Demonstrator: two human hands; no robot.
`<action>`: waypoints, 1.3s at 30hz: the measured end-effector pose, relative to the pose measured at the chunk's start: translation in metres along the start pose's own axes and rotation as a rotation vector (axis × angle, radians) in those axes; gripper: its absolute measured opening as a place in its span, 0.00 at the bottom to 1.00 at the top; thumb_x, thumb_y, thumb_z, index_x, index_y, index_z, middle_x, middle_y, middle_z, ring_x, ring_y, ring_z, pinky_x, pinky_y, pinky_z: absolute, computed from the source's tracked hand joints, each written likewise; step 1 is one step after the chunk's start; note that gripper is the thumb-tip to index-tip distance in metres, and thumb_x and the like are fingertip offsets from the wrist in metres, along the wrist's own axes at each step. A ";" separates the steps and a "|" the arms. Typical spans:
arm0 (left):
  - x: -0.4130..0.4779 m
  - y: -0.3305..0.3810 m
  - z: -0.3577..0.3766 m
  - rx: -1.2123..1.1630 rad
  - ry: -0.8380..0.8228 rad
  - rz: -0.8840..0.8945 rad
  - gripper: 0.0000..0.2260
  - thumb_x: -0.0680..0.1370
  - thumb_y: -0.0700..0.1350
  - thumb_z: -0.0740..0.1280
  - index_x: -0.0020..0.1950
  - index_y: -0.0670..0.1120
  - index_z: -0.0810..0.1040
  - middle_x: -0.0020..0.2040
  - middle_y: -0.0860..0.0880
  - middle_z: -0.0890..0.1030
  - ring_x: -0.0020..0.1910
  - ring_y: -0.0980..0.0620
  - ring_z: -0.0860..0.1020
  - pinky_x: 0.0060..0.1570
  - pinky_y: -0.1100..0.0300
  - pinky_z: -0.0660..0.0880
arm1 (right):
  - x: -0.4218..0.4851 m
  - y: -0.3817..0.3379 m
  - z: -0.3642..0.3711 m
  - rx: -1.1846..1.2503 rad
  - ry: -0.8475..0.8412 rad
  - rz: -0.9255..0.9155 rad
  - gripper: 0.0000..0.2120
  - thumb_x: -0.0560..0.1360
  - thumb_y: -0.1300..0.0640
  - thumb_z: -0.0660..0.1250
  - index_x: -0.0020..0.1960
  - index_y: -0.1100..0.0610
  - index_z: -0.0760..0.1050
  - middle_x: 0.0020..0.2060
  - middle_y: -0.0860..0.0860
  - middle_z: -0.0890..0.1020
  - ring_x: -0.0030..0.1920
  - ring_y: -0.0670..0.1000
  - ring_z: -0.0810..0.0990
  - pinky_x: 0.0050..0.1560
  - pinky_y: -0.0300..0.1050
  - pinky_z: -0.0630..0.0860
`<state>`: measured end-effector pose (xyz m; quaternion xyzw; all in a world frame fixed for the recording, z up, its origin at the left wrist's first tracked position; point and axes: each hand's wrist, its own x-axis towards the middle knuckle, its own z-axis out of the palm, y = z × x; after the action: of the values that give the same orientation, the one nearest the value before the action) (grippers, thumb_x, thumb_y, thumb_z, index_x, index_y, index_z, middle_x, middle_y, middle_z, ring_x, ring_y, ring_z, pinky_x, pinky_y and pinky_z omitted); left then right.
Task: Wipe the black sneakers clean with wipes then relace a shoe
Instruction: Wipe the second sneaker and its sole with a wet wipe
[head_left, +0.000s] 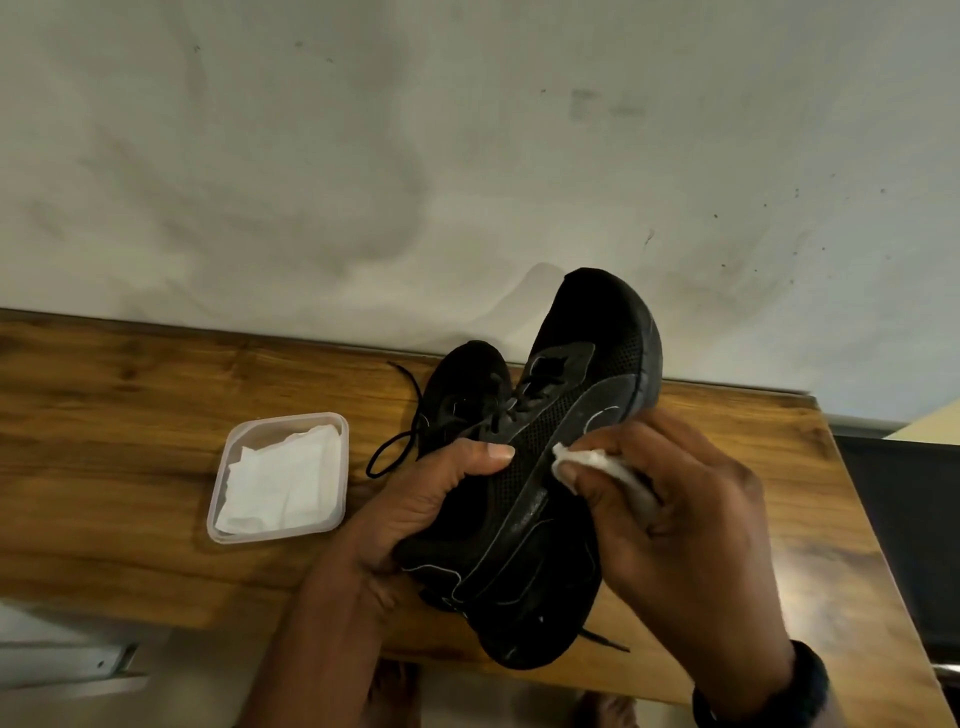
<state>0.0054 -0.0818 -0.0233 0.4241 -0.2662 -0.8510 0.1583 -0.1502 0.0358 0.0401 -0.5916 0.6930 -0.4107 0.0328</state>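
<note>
My left hand grips a black sneaker by its heel end and holds it tilted up above the wooden table, toe pointing away from me. My right hand pinches a white wipe and presses it against the sneaker's side, near the midsole. A second black sneaker lies on the table behind the first, its black lace trailing loose to the left.
A clear plastic tub holding white wipes sits on the table left of the shoes. A pale wall runs along the table's far edge. The table's right end is near my right wrist, which wears a dark band.
</note>
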 end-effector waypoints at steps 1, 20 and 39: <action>-0.001 0.001 0.001 0.009 0.011 0.000 0.21 0.72 0.49 0.73 0.63 0.44 0.83 0.65 0.38 0.81 0.53 0.43 0.83 0.53 0.52 0.80 | 0.000 0.002 -0.001 -0.014 0.025 0.019 0.02 0.75 0.56 0.73 0.46 0.54 0.83 0.42 0.44 0.80 0.39 0.43 0.79 0.33 0.43 0.77; -0.016 0.007 0.003 0.397 -0.059 0.184 0.22 0.61 0.65 0.79 0.51 0.56 0.87 0.61 0.45 0.84 0.67 0.38 0.77 0.73 0.38 0.67 | 0.000 -0.008 -0.001 0.150 -0.173 -0.080 0.03 0.73 0.59 0.73 0.46 0.52 0.83 0.43 0.41 0.80 0.43 0.42 0.81 0.39 0.37 0.77; -0.023 0.015 0.015 0.435 -0.117 0.162 0.12 0.59 0.57 0.75 0.41 0.60 0.88 0.44 0.55 0.88 0.43 0.59 0.85 0.45 0.62 0.78 | 0.000 0.013 -0.007 -0.079 0.118 0.123 0.04 0.74 0.55 0.73 0.46 0.55 0.82 0.40 0.44 0.79 0.38 0.40 0.76 0.34 0.33 0.70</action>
<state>0.0077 -0.0778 0.0073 0.3755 -0.4853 -0.7812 0.1152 -0.1637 0.0391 0.0367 -0.5236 0.7443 -0.4145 -0.0064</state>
